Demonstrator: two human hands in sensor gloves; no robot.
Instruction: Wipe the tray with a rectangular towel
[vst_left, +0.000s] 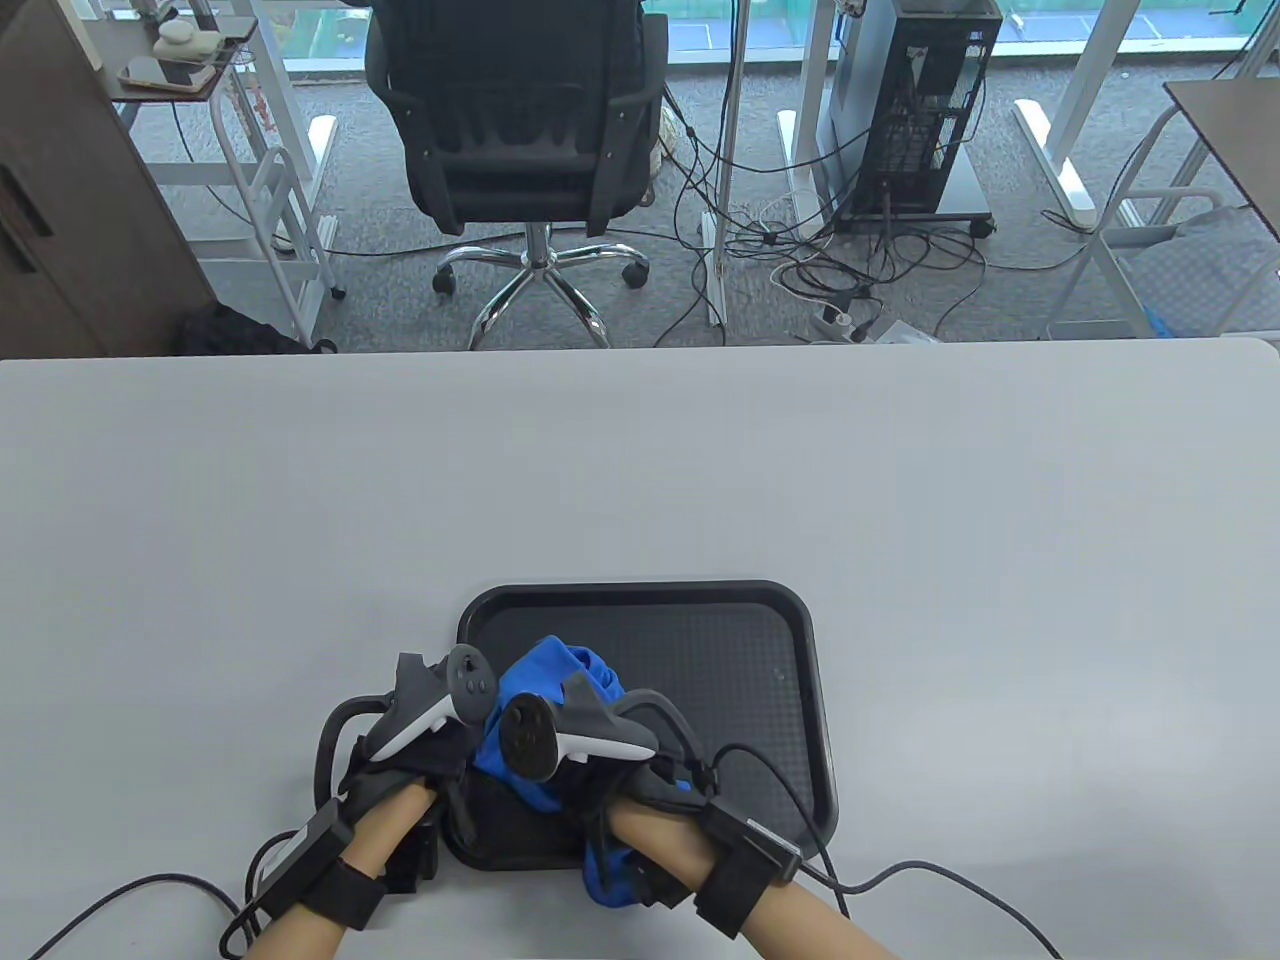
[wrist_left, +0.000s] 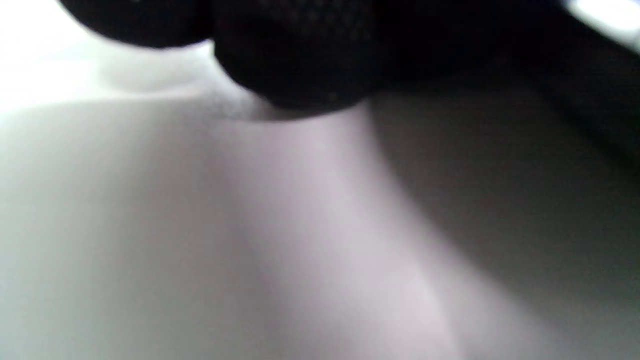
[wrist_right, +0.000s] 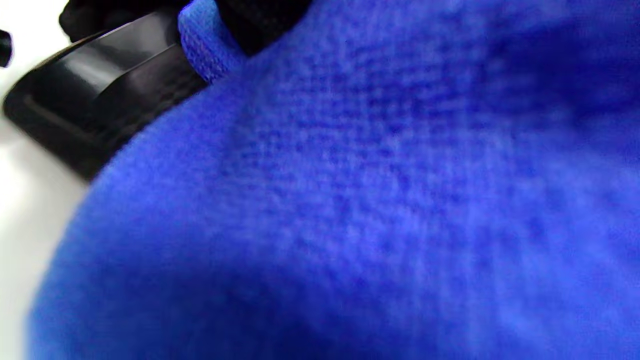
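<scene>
Tray (vst_left: 700, 640), black, near me on the tabletop (vst_left: 900, 470); my right hand (vst_left: 600, 770) probably bunches the blue towel (vst_left: 545, 680). Left hand (vst_left: 410, 750) steadies the rim, its grip unclear. I'd press flat, sweeping far-right.

Overhead table view; close, blurred wrist views

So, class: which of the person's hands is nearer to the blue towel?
Right. The right hand lies on the blue towel over the black tray; the left hand sits beside it, at the tray's left edge.
</scene>
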